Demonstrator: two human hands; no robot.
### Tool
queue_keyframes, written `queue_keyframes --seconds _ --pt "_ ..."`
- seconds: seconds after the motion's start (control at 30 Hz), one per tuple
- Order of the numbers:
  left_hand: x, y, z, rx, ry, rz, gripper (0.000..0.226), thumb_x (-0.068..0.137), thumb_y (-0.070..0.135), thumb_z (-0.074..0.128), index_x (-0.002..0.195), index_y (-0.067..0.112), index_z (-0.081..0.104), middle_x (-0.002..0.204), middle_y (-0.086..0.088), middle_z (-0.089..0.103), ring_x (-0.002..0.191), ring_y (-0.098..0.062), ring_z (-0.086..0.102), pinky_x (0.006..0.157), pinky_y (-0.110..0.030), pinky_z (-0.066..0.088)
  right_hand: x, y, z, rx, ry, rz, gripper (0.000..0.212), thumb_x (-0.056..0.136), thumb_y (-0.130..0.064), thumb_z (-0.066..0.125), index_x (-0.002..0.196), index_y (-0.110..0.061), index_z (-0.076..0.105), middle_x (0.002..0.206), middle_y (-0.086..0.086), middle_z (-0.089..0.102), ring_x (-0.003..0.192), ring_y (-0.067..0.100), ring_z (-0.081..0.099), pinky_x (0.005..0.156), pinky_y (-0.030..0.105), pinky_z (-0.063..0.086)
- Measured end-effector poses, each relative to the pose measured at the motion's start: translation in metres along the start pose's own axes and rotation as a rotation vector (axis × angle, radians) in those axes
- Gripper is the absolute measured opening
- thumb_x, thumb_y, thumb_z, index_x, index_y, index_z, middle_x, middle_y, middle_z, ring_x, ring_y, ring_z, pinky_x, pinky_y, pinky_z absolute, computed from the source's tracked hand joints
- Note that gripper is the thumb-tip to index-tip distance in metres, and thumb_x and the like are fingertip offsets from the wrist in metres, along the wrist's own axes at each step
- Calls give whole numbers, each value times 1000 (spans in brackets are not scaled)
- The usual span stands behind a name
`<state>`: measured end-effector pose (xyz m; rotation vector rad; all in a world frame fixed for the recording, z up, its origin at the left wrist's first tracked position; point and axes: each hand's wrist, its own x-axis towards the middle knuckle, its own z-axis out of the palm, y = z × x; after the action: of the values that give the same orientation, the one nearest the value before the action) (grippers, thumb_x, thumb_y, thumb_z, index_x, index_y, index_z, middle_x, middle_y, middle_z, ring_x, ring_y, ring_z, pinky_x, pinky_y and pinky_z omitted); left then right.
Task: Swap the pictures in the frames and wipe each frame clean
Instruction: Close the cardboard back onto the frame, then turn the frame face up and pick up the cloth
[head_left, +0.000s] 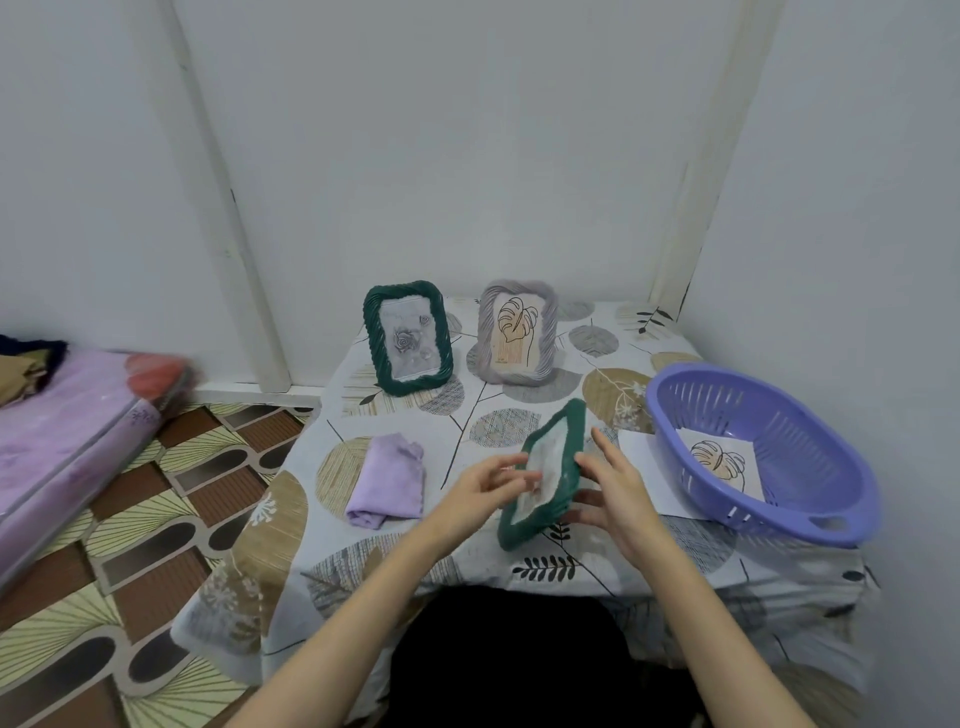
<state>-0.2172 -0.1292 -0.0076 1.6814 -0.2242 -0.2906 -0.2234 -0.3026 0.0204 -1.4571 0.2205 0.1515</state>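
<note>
Green frame (545, 473) is held tilted above the tabletop (467, 426), left hand (480, 480) pinching its picture edge, right hand (618, 488) curled round its far side. Sliding the picture out slowly, frame steadied, would likely avoid creasing. No readable writing anywhere.

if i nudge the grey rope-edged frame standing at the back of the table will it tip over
Probably yes. The grey rope-edged picture frame stands nearly upright and tall for its base, so a push near its top would likely topple it. It also rests on a soft leaf-print tablecloth, which may let it rock. It looks stiff, so it would probably fall as one piece.
</note>
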Motion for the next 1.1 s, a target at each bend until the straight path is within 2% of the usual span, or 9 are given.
queue_keyframes --seconds 0.2,0.33,0.5,0.6,0.7,0.77,0.9,0.97,1.1 --pt "3 -29 -3 496 97 -98 67 83 26 68 140 17 36 151 -13 23 142 -21 16 112 -25 16 13 25 -2 -69 -3 71 60 84 13 36 130 -26 45 73 10 55 53 15 44 52 30 47" --pt "1 -39 -14 715 90 -144 66 84 35 65 141 17 35 152 -12 21 140 -27 19 115 -32 15 24 40 3 -106 16 34 56 84 18 38 128 -15 48 82 8 62 60 12 57 55 21 52" --pt "1 -31 -57 881 688 -52 34 91 18 50 125 18 53 139 -13 42 128 -29 35 105 -35 27 31 46 -6 -616 16 -93 44 86 2 50 129 -8 53 100 2 67 92 20 60 93 35 45" --pt "0 -29 -90 728 772 -298 35 86 12 55 120 19 53 137 -15 40 128 -35 33 104 -40 28 32 51 -7 -770 32 -111 41 87 -6 51 128 -6 52 117 17 63 103 31 60 90 34 44" --pt "0 -27 -107 596 693 -435 43 81 20 67 119 10 49 126 -13 53 118 -32 48 95 -38 38 39 59 -7 -842 46 -105 39 87 -11 50 126 -9 54 110 16 62 98 30 59 84 31 43" --pt "-1 -24 -109 519 634 -483 27 81 16 68 100 3 53 112 -15 58 101 -30 54 82 -35 41 40 64 -4 -886 76 -101 38 86 -13 50 123 -9 56 102 15 58 96 29 56 80 30 39" --pt "-6 -13 -104 -93 464 -462 13 83 -1 60 95 -2 56 112 -25 60 82 -28 59 62 -33 53 31 57 1 -944 190 -143 43 86 -13 57 129 -10 52 128 14 45 119 34 42 100 34 33" --pt "-9 -1 -94 -372 347 -412 17 87 -7 51 103 -2 50 108 -22 57 84 -29 59 53 -35 57 24 49 10 -787 198 -229 38 86 -13 60 123 -8 56 121 14 51 108 29 50 93 31 37" --pt "-13 16 -71 -648 138 -273 23 87 -14 41 103 2 46 108 -20 53 97 -31 56 76 -44 56 15 23 40 -293 -20 -90 32 88 -25 61 112 -3 61 91 6 64 67 15 57 57 22 47"
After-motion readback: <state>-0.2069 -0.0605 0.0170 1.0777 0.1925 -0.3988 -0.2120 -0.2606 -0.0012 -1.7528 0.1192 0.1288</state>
